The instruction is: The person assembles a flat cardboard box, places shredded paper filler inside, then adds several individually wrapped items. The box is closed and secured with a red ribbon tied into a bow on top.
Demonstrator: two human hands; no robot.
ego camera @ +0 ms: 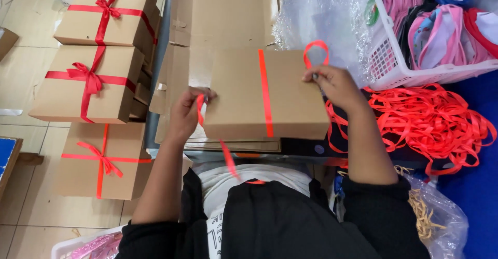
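The red ribbon (266, 93) runs straight across the flat cardboard box (264, 95) in front of us. Our left hand (185, 114) pinches one end at the box's left edge, our right hand (336, 85) pinches a loop at its far right corner. It's light, limp, probably slippery, so we'd grip near the ends. Left of the box, three ribbon-tied boxes (88, 85); right, a loose ribbon heap (433, 124) and white basket (415, 75).
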